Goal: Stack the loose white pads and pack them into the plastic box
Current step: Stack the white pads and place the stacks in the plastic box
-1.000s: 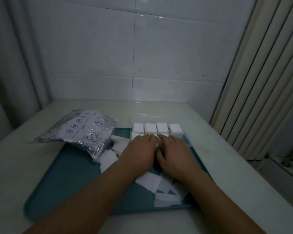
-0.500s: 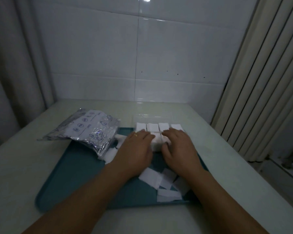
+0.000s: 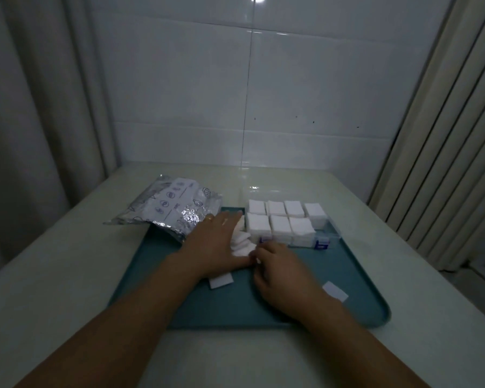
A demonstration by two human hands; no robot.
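While the left hand (image 3: pixel 212 242) lies flat on loose pads (image 3: pixel 242 242), the right hand's (image 3: pixel 280 271) fingers curl — pinching one; plastic box (image 3: pixel 326 236) beside.

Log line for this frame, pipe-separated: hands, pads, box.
left hand flat on loose pads | right hand pinches pad edge | plastic box seven stacks, near-right slot open | tray two stray pads

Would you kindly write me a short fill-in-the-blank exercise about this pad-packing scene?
1. The box of stacked pads sits on a teal ____.
2. The foil bag lies to the ____ of the box.
3. The box's front row holds ____ stacks.
4. A ring shows on the ____ hand.

Missing words: tray; left; three; left
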